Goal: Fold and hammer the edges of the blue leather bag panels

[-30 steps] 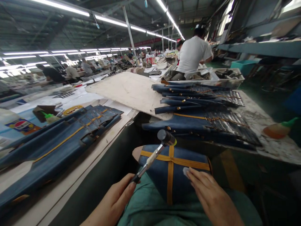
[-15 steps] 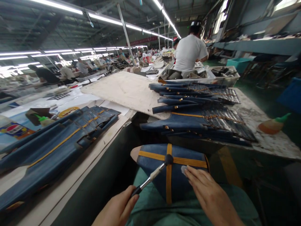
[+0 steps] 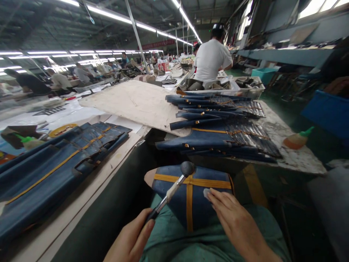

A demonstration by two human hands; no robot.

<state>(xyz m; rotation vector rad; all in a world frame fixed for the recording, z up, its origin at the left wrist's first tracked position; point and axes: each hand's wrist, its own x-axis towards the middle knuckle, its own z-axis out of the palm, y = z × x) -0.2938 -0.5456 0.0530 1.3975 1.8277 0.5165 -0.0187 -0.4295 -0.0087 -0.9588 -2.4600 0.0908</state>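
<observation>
My left hand (image 3: 134, 233) is closed around the dark grip of a hammer (image 3: 174, 187), whose round black head is raised over a blue boot upper. The boot upper (image 3: 169, 185), crossed by yellow tape strips (image 3: 190, 207), lies over a form in my lap, its pale tip (image 3: 149, 177) showing at the left. On the right part of this piece rests my right hand (image 3: 231, 216), fingers stretched out and close together. A small whitish, translucent bit (image 3: 207, 193) shows at its fingertips; I cannot tell whether it is worn or held.
Blue boot uppers (image 3: 62, 153) lie on the left table, more (image 3: 218, 127) on the table ahead. There also stand a large pale board (image 3: 131, 100) and a glue bottle (image 3: 297, 139) with a green nozzle. A co-worker (image 3: 212, 56) sits beyond crates (image 3: 256, 94); a blue bin (image 3: 327, 112) is at right.
The hammer head has lifted from the crossing of the yellow strips. My right hand stays on the boot upper. The whole view has shifted slightly.
</observation>
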